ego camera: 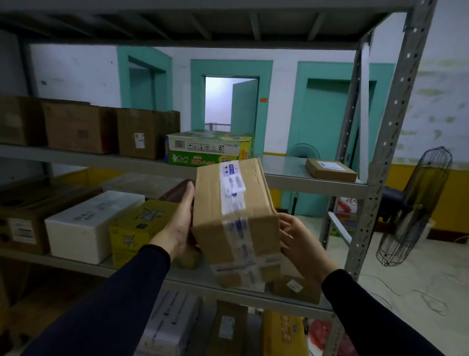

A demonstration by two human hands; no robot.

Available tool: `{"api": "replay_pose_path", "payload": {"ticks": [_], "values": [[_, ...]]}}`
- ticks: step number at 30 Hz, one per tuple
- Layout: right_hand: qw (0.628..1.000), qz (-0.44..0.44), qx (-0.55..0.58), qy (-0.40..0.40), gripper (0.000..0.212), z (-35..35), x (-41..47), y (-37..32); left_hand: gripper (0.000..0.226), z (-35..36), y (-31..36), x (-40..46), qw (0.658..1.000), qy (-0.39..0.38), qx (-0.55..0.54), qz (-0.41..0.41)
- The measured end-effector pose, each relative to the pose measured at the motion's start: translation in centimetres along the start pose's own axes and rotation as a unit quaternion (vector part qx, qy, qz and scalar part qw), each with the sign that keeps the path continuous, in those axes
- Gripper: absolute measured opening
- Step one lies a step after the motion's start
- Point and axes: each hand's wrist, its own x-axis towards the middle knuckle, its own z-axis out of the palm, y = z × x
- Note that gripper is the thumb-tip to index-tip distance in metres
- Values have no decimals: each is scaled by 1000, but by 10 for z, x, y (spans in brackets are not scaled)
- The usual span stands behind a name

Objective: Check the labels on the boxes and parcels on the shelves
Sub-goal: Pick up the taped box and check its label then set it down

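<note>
I hold a brown cardboard box (235,220) tilted in front of the grey metal shelving (143,164). White tape with blue print runs along its top and down its near face. My left hand (179,224) lies flat against the box's left side with fingers straight. My right hand (300,240) cups the right side, fingers curled round the lower right corner. The box hangs between the middle and lower shelves.
Brown cartons (81,127) and a green printed box (207,148) sit on the middle shelf, a flat parcel (331,169) at its right end. White (90,225) and yellow (138,229) boxes fill the lower shelf. A standing fan (414,205) is right of the upright post (385,162).
</note>
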Motion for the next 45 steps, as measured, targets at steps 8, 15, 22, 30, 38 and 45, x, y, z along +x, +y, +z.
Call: {"api": "replay_pose_path", "payload": {"ticks": [8, 15, 22, 30, 38, 45], "values": [[996, 86, -23, 15, 72, 1, 8, 9, 62, -3, -17, -8, 997, -28, 68, 13], [992, 109, -36, 49, 78, 5, 6, 16, 92, -10, -27, -4, 995, -66, 74, 25], [984, 148, 32, 98, 106, -3, 8, 7, 101, -18, -25, -3, 984, -118, 130, 21], [995, 87, 18, 39, 74, -1, 0, 7, 65, -3, -9, -9, 992, -84, 91, 12], [992, 34, -115, -34, 50, 10, -14, 3, 77, -6, -15, -11, 995, -62, 78, 16], [992, 43, -117, -29, 46, 16, -14, 4, 67, -9, -14, -13, 994, -69, 86, 20]]}}
